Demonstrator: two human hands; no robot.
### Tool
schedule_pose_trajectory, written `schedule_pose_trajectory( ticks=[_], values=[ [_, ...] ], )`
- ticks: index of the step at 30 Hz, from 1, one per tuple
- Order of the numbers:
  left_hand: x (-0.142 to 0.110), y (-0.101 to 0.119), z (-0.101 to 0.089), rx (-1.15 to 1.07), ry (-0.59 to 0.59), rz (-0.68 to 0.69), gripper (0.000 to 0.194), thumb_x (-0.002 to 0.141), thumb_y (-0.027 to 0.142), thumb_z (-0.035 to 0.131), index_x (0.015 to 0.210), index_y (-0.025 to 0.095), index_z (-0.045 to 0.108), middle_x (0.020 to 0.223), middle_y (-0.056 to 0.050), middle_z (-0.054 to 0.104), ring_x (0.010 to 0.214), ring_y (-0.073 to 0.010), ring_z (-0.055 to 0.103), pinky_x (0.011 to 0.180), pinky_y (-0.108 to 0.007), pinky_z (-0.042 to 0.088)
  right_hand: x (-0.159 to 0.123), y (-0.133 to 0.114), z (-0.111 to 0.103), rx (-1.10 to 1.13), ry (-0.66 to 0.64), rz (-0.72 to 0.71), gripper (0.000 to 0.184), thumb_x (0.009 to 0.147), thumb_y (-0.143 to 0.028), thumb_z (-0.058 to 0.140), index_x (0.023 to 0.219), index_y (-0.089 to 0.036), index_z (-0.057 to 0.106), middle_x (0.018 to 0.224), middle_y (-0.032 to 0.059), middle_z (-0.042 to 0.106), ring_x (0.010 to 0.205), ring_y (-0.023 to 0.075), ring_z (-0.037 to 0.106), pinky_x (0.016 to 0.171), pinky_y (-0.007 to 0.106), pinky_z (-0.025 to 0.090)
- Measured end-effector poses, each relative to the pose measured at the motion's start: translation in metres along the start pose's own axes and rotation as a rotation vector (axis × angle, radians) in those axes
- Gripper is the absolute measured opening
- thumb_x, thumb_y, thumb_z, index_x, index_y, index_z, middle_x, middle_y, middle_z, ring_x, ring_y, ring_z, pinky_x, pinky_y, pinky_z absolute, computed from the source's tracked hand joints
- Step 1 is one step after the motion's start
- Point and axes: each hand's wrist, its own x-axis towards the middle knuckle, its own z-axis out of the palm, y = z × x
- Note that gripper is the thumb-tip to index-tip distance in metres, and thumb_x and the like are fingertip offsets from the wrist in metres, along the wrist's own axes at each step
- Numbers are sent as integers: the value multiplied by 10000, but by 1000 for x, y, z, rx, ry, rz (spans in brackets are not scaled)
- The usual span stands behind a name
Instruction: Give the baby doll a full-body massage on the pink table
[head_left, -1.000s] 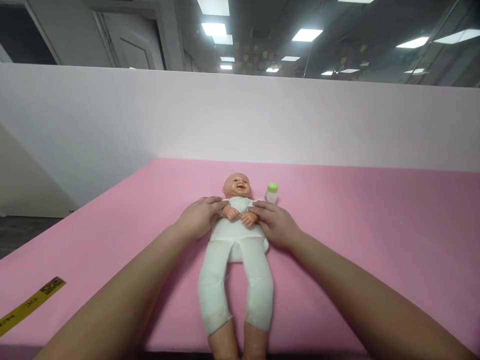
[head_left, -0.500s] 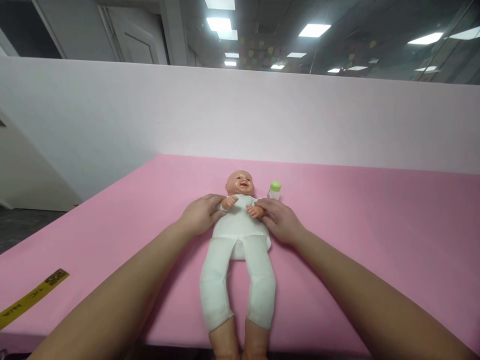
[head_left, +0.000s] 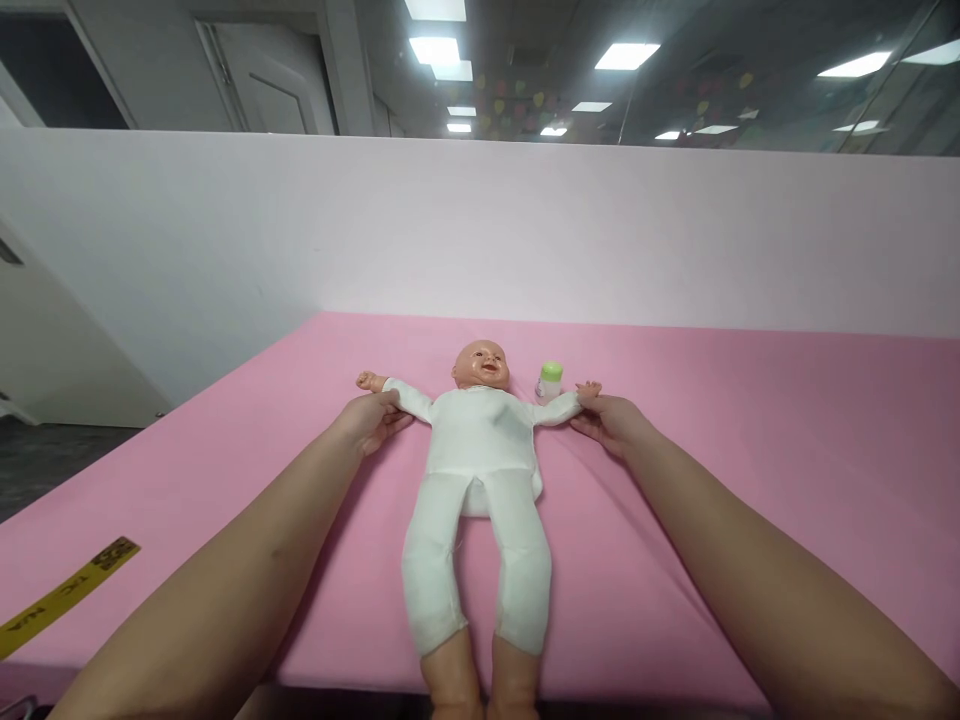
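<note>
A baby doll [head_left: 484, 440] with a white cloth body lies on its back, head away from me and feet at the near edge. Both its arms are stretched out sideways. My left hand [head_left: 373, 420] is closed around the doll's arm on the left, near the wrist, with the thumb on top. On the other side, my right hand [head_left: 609, 424] grips the opposite arm close to its small plastic hand. A small bottle with a green lid [head_left: 551, 378] stands beside the doll's head, just behind the arm on the right.
The doll lies on a pink padded surface [head_left: 712, 480]. A yellow printed strip [head_left: 67, 600] is stuck at the near left. A white wall [head_left: 600, 240] closes off the back, with glass above it. At the far left is a white door [head_left: 67, 340].
Both my hands have moved outward from the doll's chest, drawing its arms from folded over the chest to spread wide. Its body and the bottle have stayed in place.
</note>
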Motion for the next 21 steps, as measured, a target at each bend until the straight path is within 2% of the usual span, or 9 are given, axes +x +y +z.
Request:
schedule_pose_trajectory(
  ticks=[2, 6, 8, 11, 13, 16, 18, 21],
  values=[
    [1, 1, -1, -4, 10, -21, 282, 932, 170, 629, 1203, 117, 572, 1048, -153, 708, 1016, -273, 727, 942, -455, 617, 1, 0, -1, 6, -4, 9, 367, 888, -151, 761, 1244, -185, 681, 1260, 119, 716, 1084, 239, 738, 893, 368, 677],
    [0, 1, 3, 10, 45, -15, 324, 938, 323, 669, 1189, 134, 593, 1062, -160, 703, 1009, -288, 727, 933, -461, 617, -1, 1, 1, 29, -35, -38, 431, 883, -155, 764, 1298, -197, 655, 1270, 122, 713, 1114, 259, 730, 925, 414, 669],
    [-4, 1, 8, 48, 59, 48, 366, 907, 365, 711, 1185, 152, 605, 1103, -157, 706, 1015, -288, 730, 923, -441, 619, -3, 2, 4, 65, -80, -76, 493, 873, -148, 760, 1344, -206, 626, 1309, 121, 697, 1147, 274, 720, 958, 457, 655],
    [-15, 1, 15, 193, 36, 241, 409, 851, 420, 759, 1153, 176, 630, 1165, -138, 707, 1028, -282, 728, 873, -397, 619, -10, 1, 12, 67, -131, -133, 548, 862, -164, 752, 1384, -218, 594, 1371, 117, 671, 1188, 290, 702, 998, 498, 630],
    [-26, 2, 20, 379, 21, 389, 394, 833, 443, 764, 1108, 181, 658, 1134, -116, 717, 1021, -268, 719, 839, -356, 601, -21, -2, 20, 6, -136, -270, 565, 869, -212, 761, 1403, -240, 580, 1419, 102, 646, 1230, 285, 679, 1031, 485, 609],
    [-43, 1, 28, 667, 18, 561, 332, 834, 428, 753, 1080, 214, 693, 1066, -71, 737, 974, -236, 702, 823, -319, 549, -45, -6, 37, -192, -70, -591, 623, 863, -290, 795, 1439, -278, 554, 1484, 76, 602, 1280, 266, 640, 1087, 446, 563],
    [-52, 0, 34, 775, -7, 625, 312, 842, 425, 740, 1094, 244, 708, 1072, -45, 744, 966, -232, 692, 837, -321, 528, -62, -7, 49, -360, -49, -732, 635, 858, -314, 797, 1443, -273, 556, 1435, 83, 637, 1225, 270, 664, 1060, 443, 568],
    [-59, -1, 40, 915, -73, 695, 319, 840, 435, 732, 1118, 279, 724, 1100, -26, 744, 991, -244, 676, 889, -336, 517, -82, -4, 64, -658, -123, -883, 563, 896, -290, 734, 1437, -302, 575, 1333, 63, 693, 1147, 278, 687, 1010, 459, 576]
  ],
)
